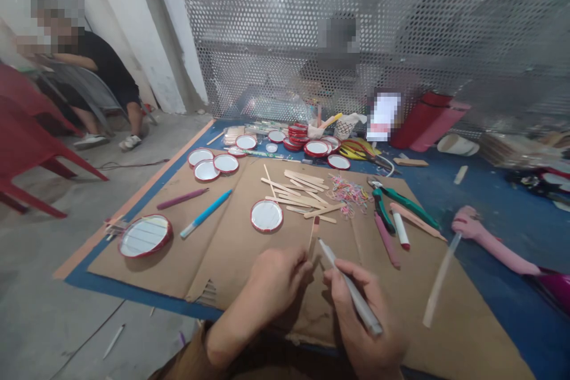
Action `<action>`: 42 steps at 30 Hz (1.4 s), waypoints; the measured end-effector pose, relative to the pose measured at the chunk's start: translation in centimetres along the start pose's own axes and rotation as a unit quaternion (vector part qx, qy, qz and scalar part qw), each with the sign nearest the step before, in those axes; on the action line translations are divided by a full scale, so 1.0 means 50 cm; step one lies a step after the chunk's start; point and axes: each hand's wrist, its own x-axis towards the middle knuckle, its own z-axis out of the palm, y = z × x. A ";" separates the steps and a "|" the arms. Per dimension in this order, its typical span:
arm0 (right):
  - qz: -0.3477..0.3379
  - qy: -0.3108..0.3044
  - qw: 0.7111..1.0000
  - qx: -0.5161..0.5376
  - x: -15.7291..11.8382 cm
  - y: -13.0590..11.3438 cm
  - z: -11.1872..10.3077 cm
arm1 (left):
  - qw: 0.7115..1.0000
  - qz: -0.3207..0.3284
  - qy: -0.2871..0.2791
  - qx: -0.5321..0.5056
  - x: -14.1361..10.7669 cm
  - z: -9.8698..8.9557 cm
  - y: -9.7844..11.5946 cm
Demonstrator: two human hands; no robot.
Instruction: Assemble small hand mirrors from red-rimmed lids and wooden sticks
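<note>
My left hand [276, 280] pinches a wooden craft stick [314, 233] upright; its top end is coloured reddish brown. In my right hand [363, 309] is a grey marker [354, 291], held like a pen, its tip close beside the stick. Whether tip and stick touch, I cannot tell. Just beyond the left hand lies a red-rimmed jar lid [266, 216], white inside. Behind it, loose craft sticks [303, 190] are scattered beside a heap of small coloured rubber bands [348, 192]. A cardboard sheet [231, 255] lies under both hands.
Green-handled pliers [383, 209], a white marker [399, 228] and a pink glue gun [494, 240] lie to the right. Another lid [146, 236], a blue pen [205, 214] and a purple pen [182, 198] are left. More lids [297, 138] stack behind. A person [98, 65] sits far left.
</note>
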 end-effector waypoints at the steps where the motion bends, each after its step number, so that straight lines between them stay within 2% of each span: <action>1: 0.007 0.009 1.000 -0.001 0.000 0.001 0.000 | 1.000 -0.004 -0.001 0.003 0.000 -0.001 0.001; 6: 0.012 0.035 0.999 0.003 -0.002 0.000 -0.001 | 1.000 -0.010 -0.006 0.006 0.001 -0.002 0.002; 11: -0.022 0.000 0.999 0.025 -0.004 -0.005 -0.001 | 1.000 0.004 0.003 0.003 0.001 -0.002 0.000; 22: -0.061 -0.016 0.998 0.012 0.003 -0.001 0.001 | 0.999 0.023 0.025 -0.009 -0.001 0.006 -0.009; 26: -0.034 -0.015 0.999 0.002 0.000 0.005 0.002 | 1.000 0.013 0.014 0.001 -0.002 0.004 -0.006; 29: 0.005 0.019 1.000 -0.007 -0.002 0.008 0.002 | 1.000 0.001 0.003 -0.004 -0.002 0.000 -0.001; 32: 0.009 0.039 0.999 0.003 -0.005 0.008 0.001 | 1.000 -0.002 0.002 -0.008 -0.001 -0.003 0.002; 42: -0.022 -0.013 0.999 0.044 -0.007 -0.003 0.002 | 1.000 0.005 0.008 -0.018 -0.001 0.000 -0.001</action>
